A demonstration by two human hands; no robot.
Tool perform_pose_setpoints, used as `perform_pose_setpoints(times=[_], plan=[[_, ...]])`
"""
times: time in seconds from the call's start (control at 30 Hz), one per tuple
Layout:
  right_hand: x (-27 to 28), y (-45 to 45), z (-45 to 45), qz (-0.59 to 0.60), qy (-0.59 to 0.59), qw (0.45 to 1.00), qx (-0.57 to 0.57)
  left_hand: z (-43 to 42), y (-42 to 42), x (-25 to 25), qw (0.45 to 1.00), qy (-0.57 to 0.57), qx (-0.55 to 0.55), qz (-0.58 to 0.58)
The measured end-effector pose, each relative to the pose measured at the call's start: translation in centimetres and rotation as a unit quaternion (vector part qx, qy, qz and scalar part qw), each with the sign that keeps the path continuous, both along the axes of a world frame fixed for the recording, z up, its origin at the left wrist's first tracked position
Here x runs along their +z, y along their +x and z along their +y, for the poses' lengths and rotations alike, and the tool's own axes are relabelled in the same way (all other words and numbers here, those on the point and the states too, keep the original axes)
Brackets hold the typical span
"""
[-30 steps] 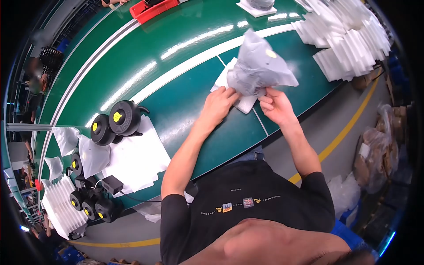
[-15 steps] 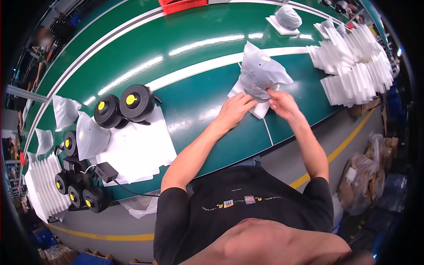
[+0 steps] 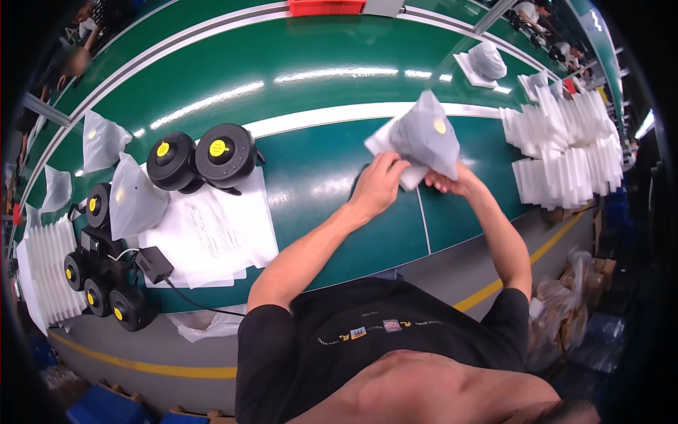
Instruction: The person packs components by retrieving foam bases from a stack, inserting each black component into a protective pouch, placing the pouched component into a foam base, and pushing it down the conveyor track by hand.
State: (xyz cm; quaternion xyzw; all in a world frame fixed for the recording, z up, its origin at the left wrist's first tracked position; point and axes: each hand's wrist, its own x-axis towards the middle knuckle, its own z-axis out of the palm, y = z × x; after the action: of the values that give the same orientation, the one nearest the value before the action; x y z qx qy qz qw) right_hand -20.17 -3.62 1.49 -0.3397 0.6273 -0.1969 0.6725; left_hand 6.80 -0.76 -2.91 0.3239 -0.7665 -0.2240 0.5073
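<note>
A translucent plastic bag (image 3: 428, 134) with a rounded item inside and a yellow sticker showing through stands on a white foam piece (image 3: 380, 141). My left hand (image 3: 382, 182) is closed on the near left edge of the foam and bag. On the other side, my right hand (image 3: 449, 180) is at the lower right of the bag, its fingers bent beneath the bag's edge and partly hidden by it. The foam is slightly blurred and tilted.
Two black round devices (image 3: 226, 155) and white sheets (image 3: 212, 233) lie left, beside bagged items (image 3: 135, 198), smaller black devices (image 3: 131, 306) and a black adapter (image 3: 153, 264). Stacked white foam (image 3: 565, 177) is at right. Another bagged item (image 3: 486, 61) sits on the belt, near a red bin (image 3: 326, 7).
The bag and foam have turned, and the yellow sticker now faces right. My right hand has gone from pinching the bag's side to under its lower right edge. The camera view has shifted.
</note>
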Motion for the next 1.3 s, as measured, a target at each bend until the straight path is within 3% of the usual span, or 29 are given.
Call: perform_pose_setpoints(times=[0.2,0.3,0.5,0.6,0.67,0.77,0.8,0.87,0.9,0.93,1.0,1.07,1.1,1.2,1.23,1.3], plan=[[-2.1,4.6,-12.4,-0.075,-0.05,0.993,-0.08,0.0,-0.1,-0.2,0.999,0.03,0.021,-0.035],[-3.2,6.1,-20.1,-0.168,-0.067,0.98,-0.076,0.0,0.1,0.0,0.997,0.033,0.005,-0.07],[-2.2,8.6,-25.7,-0.201,-0.106,0.961,-0.159,-0.3,0.1,0.5,0.993,0.055,-0.017,-0.106],[-1.8,6.8,-23.1,-0.139,-0.142,0.977,-0.072,-0.3,0.0,0.8,0.992,0.055,-0.017,-0.115],[-0.1,4.9,-18.5,0.0,-0.221,0.975,0.02,-0.3,0.0,0.7,0.991,0.051,-0.011,-0.122],[5.4,0.6,-11.5,0.308,-0.356,0.877,0.096,-0.4,-0.5,0.4,0.991,0.048,-0.017,-0.12],[4.9,-3.4,-11.1,0.394,-0.496,0.765,0.115,-0.4,-0.7,0.5,0.991,0.049,-0.025,-0.123],[9.0,-8.9,-9.2,0.53,-0.525,0.666,0.027,-0.3,-0.7,0.8,0.989,0.056,-0.024,-0.136],[10.6,-11.9,-8.9,0.63,-0.526,0.571,-0.03,-0.2,-0.9,0.9,0.989,0.053,-0.027,-0.139],[13.1,-14.6,-8.9,0.726,-0.452,0.515,-0.06,-0.2,-1.0,1.0,0.988,0.048,-0.027,-0.143],[15.6,-21.5,-9.2,0.813,-0.413,0.401,-0.089,-0.3,-1.1,1.4,0.988,0.042,-0.025,-0.149],[17.2,-27.0,-9.4,0.871,-0.326,0.365,-0.05,-0.2,-1.1,1.5,0.987,0.043,-0.02,-0.153],[19.6,-28.3,-8.4,0.82,-0.31,0.48,0.001,-0.2,-1.1,1.3,0.988,0.041,-0.021,-0.146],[17.9,-33.9,-11.3,0.773,-0.23,0.592,0.004,-0.2,-0.8,0.8,0.989,0.037,-0.03,-0.143],[17.0,-34.3,-10.6,0.807,-0.252,0.534,0.021,-0.1,-0.6,0.6,0.99,0.033,-0.03,-0.135],[12.9,-42.1,-13.3,0.806,-0.419,0.417,0.037,-0.2,-0.5,0.1,0.993,0.025,-0.023,-0.114]])
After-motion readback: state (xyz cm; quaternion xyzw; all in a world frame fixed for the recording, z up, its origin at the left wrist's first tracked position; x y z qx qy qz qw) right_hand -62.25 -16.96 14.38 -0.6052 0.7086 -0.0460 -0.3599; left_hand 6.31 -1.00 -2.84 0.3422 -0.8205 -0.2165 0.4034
